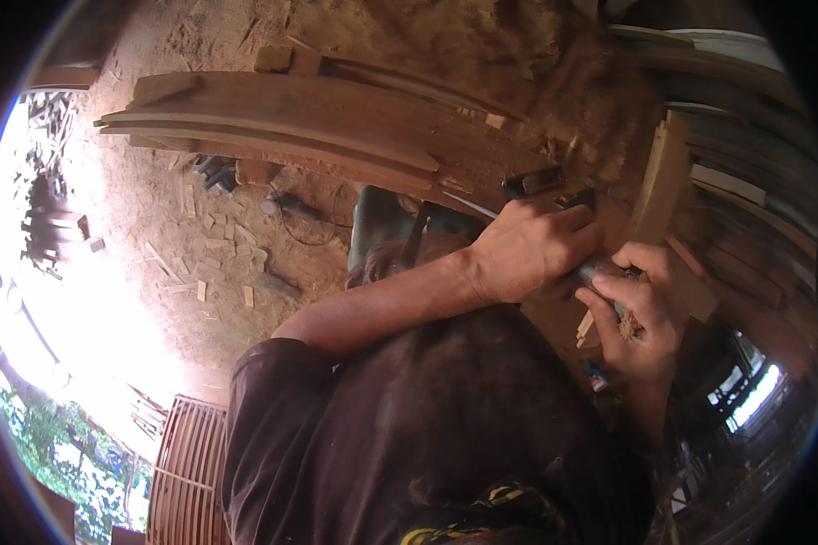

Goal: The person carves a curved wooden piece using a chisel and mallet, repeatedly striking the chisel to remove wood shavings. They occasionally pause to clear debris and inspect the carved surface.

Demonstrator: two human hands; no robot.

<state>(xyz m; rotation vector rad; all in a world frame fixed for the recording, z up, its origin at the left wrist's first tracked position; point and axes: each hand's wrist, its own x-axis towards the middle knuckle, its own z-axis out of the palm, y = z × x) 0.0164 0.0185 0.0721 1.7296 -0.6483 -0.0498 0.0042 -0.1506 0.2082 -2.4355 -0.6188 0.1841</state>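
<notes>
Dark shirt (445, 427), both hands (532, 250) perhaps gripping tool (600, 270)

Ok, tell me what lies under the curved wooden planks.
Under the curved wooden planks there is sawdust-covered ground with wood offcuts and a dark corded tool. Toward the right, the left hand and right hand cover what lies beneath.

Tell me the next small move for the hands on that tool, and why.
Probably push the tool a little forward along the wood. The left hand presses over it, the right hand grips its end, and shavings cling to the right palm.
</notes>
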